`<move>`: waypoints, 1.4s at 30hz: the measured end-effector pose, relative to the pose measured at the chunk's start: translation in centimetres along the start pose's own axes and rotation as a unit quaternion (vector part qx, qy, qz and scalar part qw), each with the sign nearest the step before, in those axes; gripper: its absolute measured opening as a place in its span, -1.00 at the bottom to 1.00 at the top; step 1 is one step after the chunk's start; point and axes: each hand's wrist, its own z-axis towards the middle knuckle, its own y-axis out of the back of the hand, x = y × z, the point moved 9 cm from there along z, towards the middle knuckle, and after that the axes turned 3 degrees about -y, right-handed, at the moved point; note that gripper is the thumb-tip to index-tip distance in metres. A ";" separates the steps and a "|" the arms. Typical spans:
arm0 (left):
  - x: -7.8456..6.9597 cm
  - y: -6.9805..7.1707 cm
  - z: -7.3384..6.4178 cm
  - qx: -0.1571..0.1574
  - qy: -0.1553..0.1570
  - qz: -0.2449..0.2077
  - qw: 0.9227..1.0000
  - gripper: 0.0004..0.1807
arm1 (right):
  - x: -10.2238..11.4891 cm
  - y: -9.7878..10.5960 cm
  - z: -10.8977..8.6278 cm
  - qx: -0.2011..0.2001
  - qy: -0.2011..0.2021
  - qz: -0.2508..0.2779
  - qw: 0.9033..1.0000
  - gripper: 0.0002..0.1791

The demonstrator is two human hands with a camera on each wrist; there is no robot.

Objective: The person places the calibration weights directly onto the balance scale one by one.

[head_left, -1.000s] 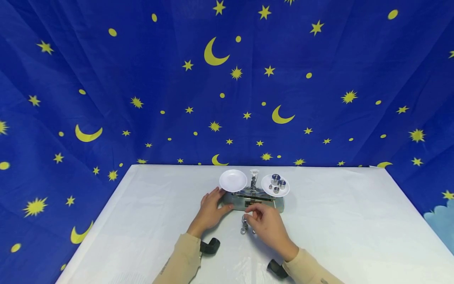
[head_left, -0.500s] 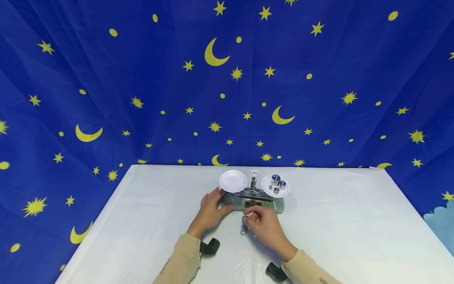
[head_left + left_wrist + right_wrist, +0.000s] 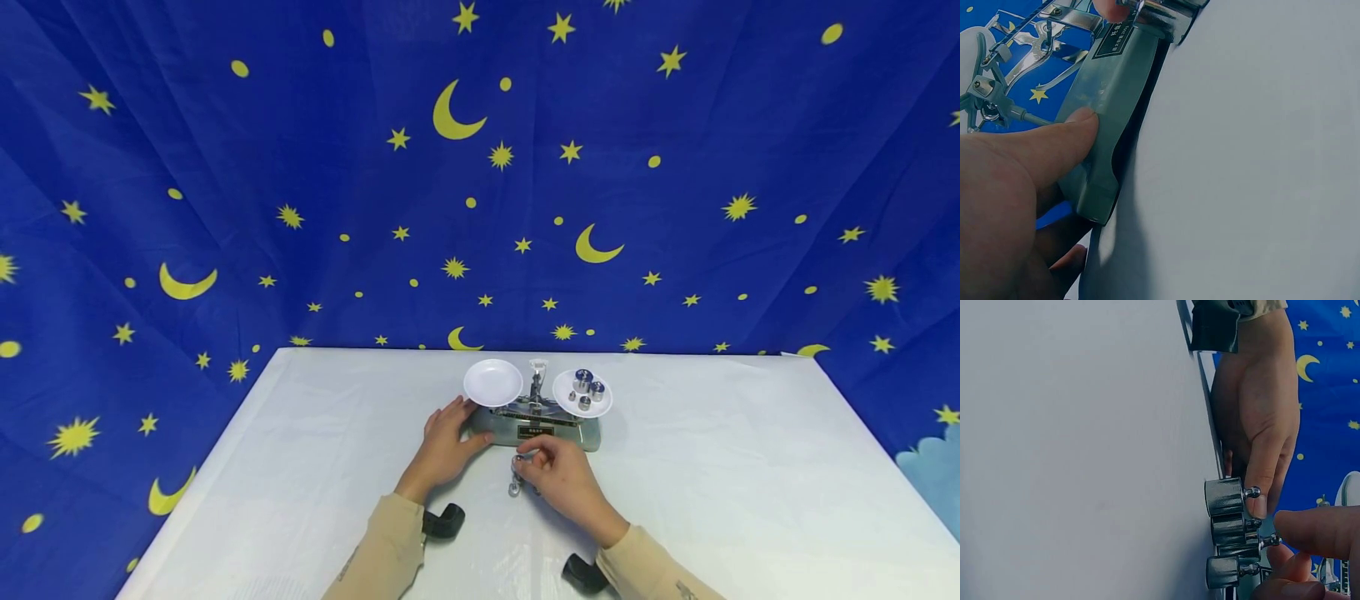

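A balance scale [image 3: 495, 431] with a grey-green base and two white pans stands at mid-table. My left hand [image 3: 441, 454] holds the base's left end, its thumb [image 3: 1075, 134] lying on the front and the fingers going round behind. In front of the base, my right hand [image 3: 566, 482] is bent down over a small cluster of metal weights [image 3: 1224, 497]. Its thumb and fingertips pinch the knob of one weight [image 3: 1270, 540] among them. The right pan [image 3: 562, 404] carries several knobbed metal weights [image 3: 583, 381]; the left pan [image 3: 492, 382] is bare.
White sheeting covers the table [image 3: 712, 467]. Behind it hangs a blue cloth [image 3: 525, 192] with yellow stars and moons. A black wrist device [image 3: 445, 522] sits under the left wrist and another black device [image 3: 583, 573] under the right.
The right hand has shifted very slightly, its fingertips staying at the weights in front of the base. The left hand and the scale have not moved.
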 end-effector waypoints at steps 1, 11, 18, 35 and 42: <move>0.0 0.0 0.0 -0.001 0.000 0.000 1.000 -0.34 | -0.1 0.0 0.0 0.001 0.000 0.000 1.000 -0.83; 0.0 0.0 0.0 -0.004 -0.004 0.000 1.000 -0.34 | -0.4 -0.2 0.1 0.008 -0.001 0.000 1.000 -0.86; 0.0 0.0 0.1 -0.002 0.001 0.000 1.000 -0.34 | -0.5 -0.2 0.2 0.006 0.002 -0.009 1.000 -0.89; 0.2 -0.1 0.1 -0.002 0.000 -0.003 1.000 -0.34 | -0.5 -0.3 0.3 0.001 0.006 -0.020 1.000 -0.90; 0.2 -0.1 0.1 -0.002 0.003 -0.002 1.000 -0.34 | -0.5 -0.3 0.3 0.005 0.006 -0.015 1.000 -0.92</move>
